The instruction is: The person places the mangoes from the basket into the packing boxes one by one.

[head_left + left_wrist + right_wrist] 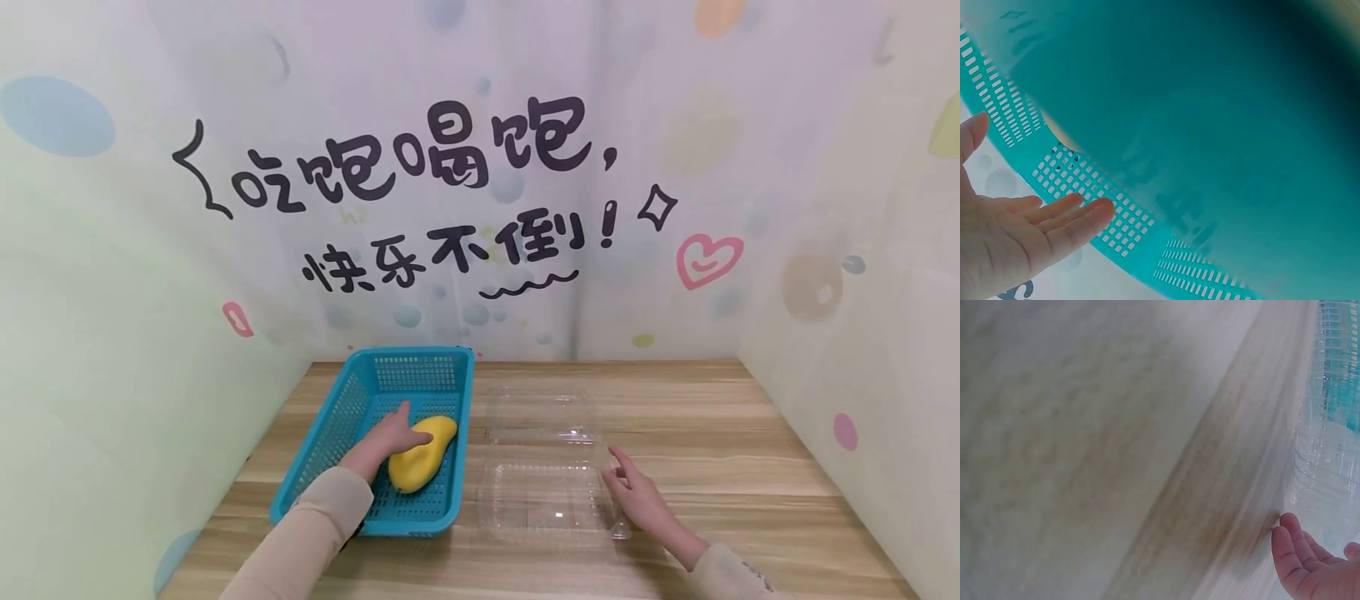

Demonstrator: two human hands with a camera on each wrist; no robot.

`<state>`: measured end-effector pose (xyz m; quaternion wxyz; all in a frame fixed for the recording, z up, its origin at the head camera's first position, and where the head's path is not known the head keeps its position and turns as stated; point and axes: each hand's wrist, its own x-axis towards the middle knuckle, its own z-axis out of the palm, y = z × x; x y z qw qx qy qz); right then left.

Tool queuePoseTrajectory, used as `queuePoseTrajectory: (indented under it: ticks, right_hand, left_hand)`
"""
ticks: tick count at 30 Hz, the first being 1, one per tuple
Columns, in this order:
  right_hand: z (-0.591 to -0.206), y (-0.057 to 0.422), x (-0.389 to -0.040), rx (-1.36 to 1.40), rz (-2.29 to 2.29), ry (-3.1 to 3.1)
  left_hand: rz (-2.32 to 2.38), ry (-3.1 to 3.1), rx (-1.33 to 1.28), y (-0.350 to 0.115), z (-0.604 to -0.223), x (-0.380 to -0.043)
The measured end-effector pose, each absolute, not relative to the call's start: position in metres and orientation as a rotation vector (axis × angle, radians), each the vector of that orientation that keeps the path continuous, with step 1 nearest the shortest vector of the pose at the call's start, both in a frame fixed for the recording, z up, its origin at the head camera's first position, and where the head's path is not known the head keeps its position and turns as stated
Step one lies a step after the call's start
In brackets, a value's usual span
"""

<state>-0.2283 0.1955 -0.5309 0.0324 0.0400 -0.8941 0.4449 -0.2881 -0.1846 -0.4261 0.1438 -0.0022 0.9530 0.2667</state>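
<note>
In the head view, a yellow mango-shaped fruit (422, 468) lies in a blue plastic basket (405, 527) on the left of the table. My left hand (390, 435) reaches into the basket beside the fruit, its thumb overlapping the fruit's upper part. The left wrist view shows that hand (1041, 240) with fingers extended and thumb spread, in front of the perforated basket wall (1088, 187). A clear plastic clamshell box (543, 508) lies opened flat to the basket's right. At its right edge is my right hand (637, 500), index finger extended, the other fingers loosely bent, gripping nothing visible.
The wooden table (712, 442) carries the basket and the box side by side. A printed wall (465, 333) with dark lettering closes off the back, and pale panels stand at both sides. The basket's raised walls surround the fruit.
</note>
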Motion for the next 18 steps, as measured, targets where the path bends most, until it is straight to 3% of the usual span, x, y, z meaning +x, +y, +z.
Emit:
queuePoseTrajectory:
  ticks: [18]
  right_hand:
    - [-0.530,0.196,-0.226,0.108,1.373,-2.767]
  left_hand:
    - [0.732,2.627,0.007,-0.185,-0.392,-0.308]
